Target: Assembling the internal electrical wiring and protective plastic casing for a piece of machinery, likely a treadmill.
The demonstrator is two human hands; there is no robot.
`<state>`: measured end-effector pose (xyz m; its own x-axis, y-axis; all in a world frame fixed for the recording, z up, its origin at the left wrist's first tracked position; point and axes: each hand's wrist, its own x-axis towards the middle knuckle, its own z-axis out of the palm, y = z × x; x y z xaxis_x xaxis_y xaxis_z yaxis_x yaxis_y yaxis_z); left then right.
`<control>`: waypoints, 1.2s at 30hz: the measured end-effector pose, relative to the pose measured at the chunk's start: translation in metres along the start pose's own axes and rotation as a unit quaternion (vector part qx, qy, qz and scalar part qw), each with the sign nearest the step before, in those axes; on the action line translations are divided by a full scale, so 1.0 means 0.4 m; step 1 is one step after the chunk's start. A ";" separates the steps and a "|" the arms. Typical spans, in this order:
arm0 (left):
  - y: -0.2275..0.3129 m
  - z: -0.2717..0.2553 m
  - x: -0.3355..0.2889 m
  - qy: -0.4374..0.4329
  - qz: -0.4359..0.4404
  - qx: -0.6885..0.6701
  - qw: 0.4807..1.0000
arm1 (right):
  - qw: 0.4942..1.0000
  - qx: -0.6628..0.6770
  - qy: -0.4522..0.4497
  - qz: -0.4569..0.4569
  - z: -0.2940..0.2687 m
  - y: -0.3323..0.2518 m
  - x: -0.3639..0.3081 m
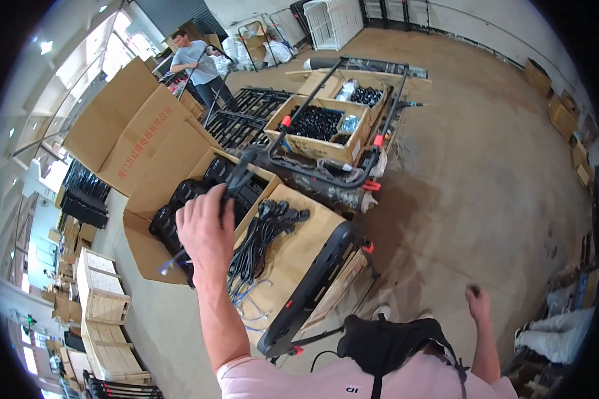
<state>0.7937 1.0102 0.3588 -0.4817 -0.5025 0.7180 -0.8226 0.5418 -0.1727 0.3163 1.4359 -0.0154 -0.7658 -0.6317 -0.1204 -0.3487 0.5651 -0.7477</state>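
Gripping a black part (243,174) in my left hand (206,229), seemingly raised to clear the open carton (142,243) beneath; cables (263,239) lie just right of it. My right hand (478,303) hangs well apart, too small to tell whether it's clenched.

Toward the far left we see a co-worker (201,63) in a pale shirt and dark trousers, holding a long thin bar. Near this person we find black metal tubing (256,110) in a pile, and beyond it white bags (279,52). Further back we see a white slatted frame (334,25) standing near the wall (489,32). On our left, two pale wooden crates (104,279) sit near dark stacked panels (86,199). On our right, cardboard boxes (563,118) line the edge of the concrete floor (482,159).
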 end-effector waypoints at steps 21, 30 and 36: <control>1.286 0.551 0.247 -0.204 -0.367 -0.717 0.557 | 0.925 0.064 -0.053 -0.371 -0.235 -0.564 0.725; 1.516 0.762 0.327 -0.357 -0.324 -0.744 0.463 | 0.872 0.411 -0.266 -0.014 -0.400 -0.422 1.208; 1.559 0.893 0.355 -0.412 -0.352 -0.735 0.407 | 0.851 0.449 -0.255 -0.093 -0.284 -0.495 1.357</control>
<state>0.1044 1.0360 0.1124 -0.7183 -0.6101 -0.3344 -0.0660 -0.4187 0.9057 -0.0917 1.0413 0.1414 -0.3281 -0.9437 -0.0428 0.2910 -0.0578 -0.9550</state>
